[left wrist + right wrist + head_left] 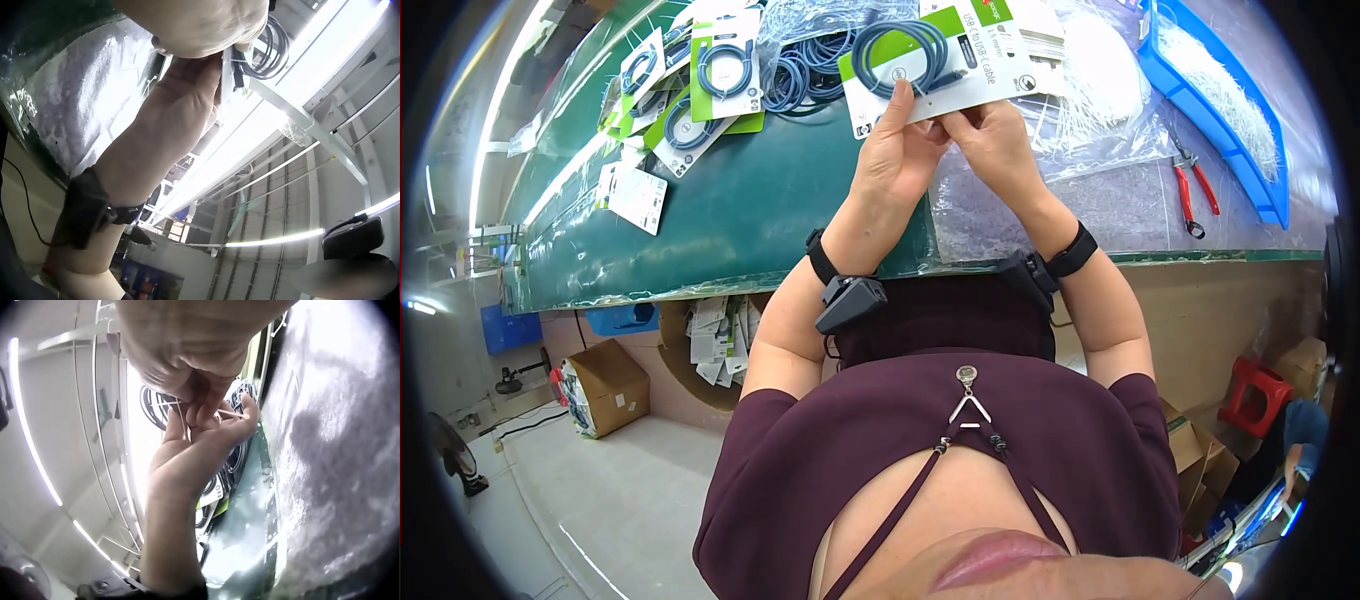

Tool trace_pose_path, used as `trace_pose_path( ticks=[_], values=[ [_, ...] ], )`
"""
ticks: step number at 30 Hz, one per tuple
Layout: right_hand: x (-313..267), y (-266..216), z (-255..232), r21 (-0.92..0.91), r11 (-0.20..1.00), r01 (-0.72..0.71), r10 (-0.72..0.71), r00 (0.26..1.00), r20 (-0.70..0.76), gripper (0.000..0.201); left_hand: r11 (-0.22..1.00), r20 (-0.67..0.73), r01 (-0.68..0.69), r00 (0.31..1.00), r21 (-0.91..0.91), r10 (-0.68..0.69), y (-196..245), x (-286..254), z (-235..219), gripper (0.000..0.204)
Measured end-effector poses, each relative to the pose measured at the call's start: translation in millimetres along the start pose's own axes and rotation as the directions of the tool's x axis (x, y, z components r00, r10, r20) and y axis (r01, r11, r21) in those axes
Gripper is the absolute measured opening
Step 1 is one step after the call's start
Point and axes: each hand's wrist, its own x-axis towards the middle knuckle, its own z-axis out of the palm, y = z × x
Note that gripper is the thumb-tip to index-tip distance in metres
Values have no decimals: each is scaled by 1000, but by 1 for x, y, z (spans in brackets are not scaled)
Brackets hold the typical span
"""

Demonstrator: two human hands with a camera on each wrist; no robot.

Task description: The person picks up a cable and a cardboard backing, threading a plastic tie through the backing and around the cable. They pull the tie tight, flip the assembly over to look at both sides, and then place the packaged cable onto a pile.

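A white-and-green cardboard card (945, 92), printed "USB-C to USB-C Cable", is held up over the table with a coiled blue-grey cable (900, 50) on its front. My left hand (892, 160) grips the card's lower edge, thumb on the front and the other fingers behind. Beside it my right hand (997, 150) has its fingertips pinched together at the card's lower back edge. Thin white ties (182, 419) show between the fingertips of both hands in the right wrist view. The card hides part of the fingers in the head view.
Carded cables (725, 70) and loose coiled cables (800, 75) lie at the back left. A heap of thin white ties (1100, 75) sits on plastic at the right, near a blue tray (1235, 130) of more ties. Red-handled cutters (1195, 185) lie before the tray.
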Motion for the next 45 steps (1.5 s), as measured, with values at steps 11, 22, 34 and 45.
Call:
trace_pose_path(
  ticks=[11, 22, 34, 45],
  values=[
    [-12, 20, -9, 297, 955, -18, 31, 999, -40, 21, 983, -11, -12, 1000, 181, 15, 0, -9, 2, 33],
    [-17, 13, -12, 397, 910, -121, 142, 990, -23, 22, 980, -35, -60, 997, 189, 67, 1, -19, 11, 31],
    [-22, 7, -15, 608, 761, -226, 227, 971, 77, 26, 974, 2, -111, 994, 199, 113, 0, -15, 12, 37],
    [-39, -12, -42, -389, 915, 108, -226, 935, -273, 25, 959, -41, -203, 976, 197, 215, 4, -15, 7, 40]
  ],
)
